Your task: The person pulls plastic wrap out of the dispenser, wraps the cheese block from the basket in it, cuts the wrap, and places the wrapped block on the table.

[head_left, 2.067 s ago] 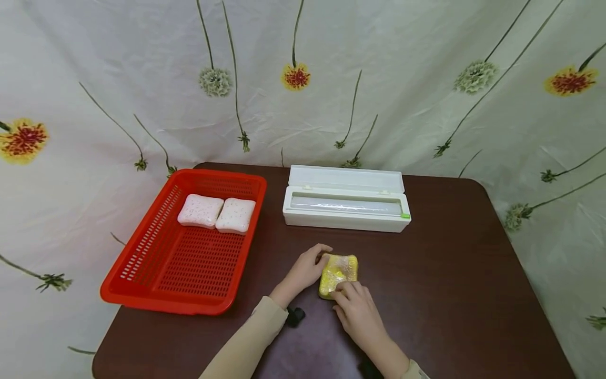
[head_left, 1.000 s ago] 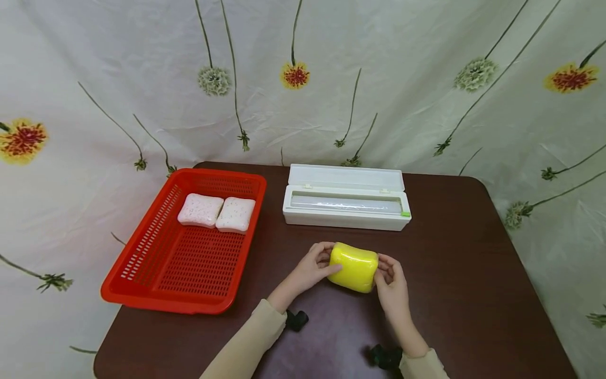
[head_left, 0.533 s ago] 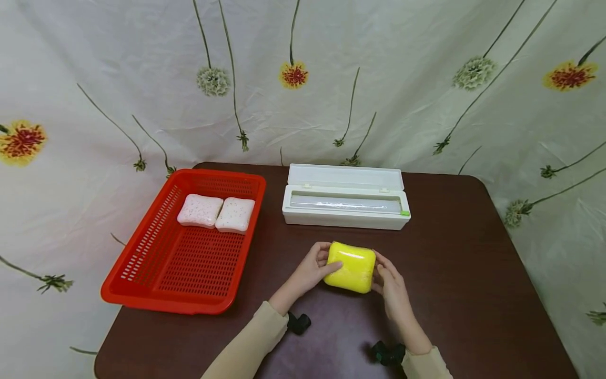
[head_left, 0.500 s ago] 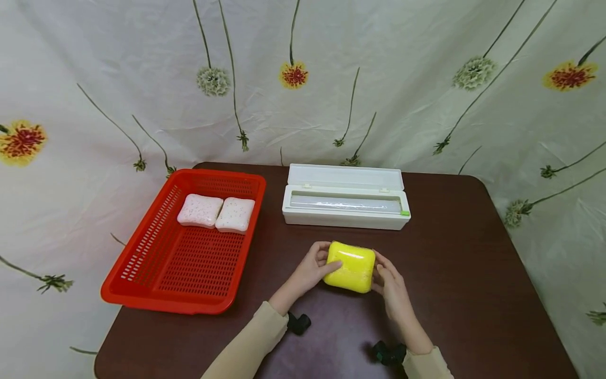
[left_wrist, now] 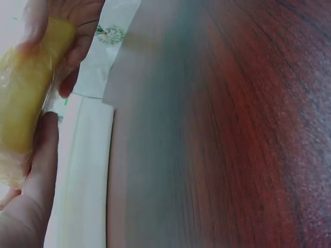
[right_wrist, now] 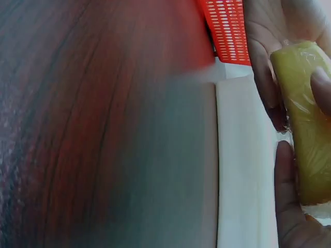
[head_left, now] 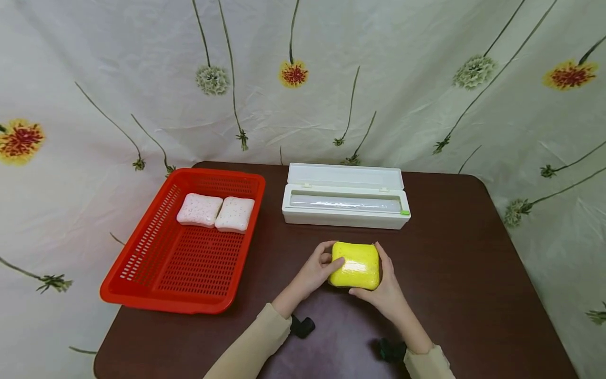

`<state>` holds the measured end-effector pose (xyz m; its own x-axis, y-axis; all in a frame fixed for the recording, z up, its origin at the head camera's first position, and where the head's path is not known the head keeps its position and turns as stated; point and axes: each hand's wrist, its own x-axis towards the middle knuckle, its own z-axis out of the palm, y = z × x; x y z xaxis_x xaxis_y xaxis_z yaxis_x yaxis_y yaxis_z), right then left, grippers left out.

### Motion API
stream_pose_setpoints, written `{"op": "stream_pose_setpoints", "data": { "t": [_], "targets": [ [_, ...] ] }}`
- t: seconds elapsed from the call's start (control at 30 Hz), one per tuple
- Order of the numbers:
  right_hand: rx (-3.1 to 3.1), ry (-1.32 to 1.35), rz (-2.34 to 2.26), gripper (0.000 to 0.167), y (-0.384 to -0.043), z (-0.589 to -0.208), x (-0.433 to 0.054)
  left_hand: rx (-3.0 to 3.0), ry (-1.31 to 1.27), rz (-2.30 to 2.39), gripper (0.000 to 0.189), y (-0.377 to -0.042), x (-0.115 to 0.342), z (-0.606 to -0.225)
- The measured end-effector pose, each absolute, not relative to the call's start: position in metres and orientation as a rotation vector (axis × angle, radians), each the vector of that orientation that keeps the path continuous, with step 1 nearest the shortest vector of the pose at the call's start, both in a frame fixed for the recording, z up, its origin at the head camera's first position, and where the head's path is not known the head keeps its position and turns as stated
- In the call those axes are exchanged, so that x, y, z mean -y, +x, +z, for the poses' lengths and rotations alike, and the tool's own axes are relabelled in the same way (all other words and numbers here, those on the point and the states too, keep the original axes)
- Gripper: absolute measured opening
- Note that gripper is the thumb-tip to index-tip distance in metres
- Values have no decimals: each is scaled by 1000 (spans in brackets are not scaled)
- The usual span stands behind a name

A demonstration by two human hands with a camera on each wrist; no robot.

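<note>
A glossy yellow sponge (head_left: 356, 266), wrapped in clear film, is held up between both hands over the table. My left hand (head_left: 314, 271) grips its left end, thumb across the yellow face and fingers behind. On the right end, my right hand (head_left: 390, 295) has its thumb at the near edge and its fingers along the far right side. Seen from the left wrist, the wrapped sponge (left_wrist: 23, 93) stands edge-on with crinkled film at its end. The right wrist view shows the film-covered sponge (right_wrist: 305, 129) with a thumb lying on it.
A red plastic basket (head_left: 248, 247) on the left holds two white, pink-speckled blocks (head_left: 200, 210) at its far end. Behind the hands stands a white cling film box (head_left: 345, 218), lid raised, roll inside. The dark wooden table (head_left: 473, 273) ends at a flowered curtain (head_left: 416, 121).
The sponge has been lifted off the table and turned, showing its smooth yellow face. My right hand moved to its right end, its thumb now at the near edge. Basket and box stay put.
</note>
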<state>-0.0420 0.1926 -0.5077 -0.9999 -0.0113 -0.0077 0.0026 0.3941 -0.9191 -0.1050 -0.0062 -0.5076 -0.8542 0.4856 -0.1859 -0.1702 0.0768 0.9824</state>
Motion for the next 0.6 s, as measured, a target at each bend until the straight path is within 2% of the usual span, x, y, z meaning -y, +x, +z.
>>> {"op": "stream_pose_setpoints", "data": {
  "t": [0.13, 0.33, 0.6],
  "targets": [
    [-2562, 99, -1776, 110, -45, -507, -198, -1959, 384, 1764, 62, -103, 8, -504],
    [-2422, 214, -1955, 100, -42, -504, -215, -2263, 438, 1639, 71, -107, 15, -499],
    [-2434, 471, -1983, 91, -40, -507, -269, -2442, 384, 1607, 67, -111, 31, -496]
  ]
}}
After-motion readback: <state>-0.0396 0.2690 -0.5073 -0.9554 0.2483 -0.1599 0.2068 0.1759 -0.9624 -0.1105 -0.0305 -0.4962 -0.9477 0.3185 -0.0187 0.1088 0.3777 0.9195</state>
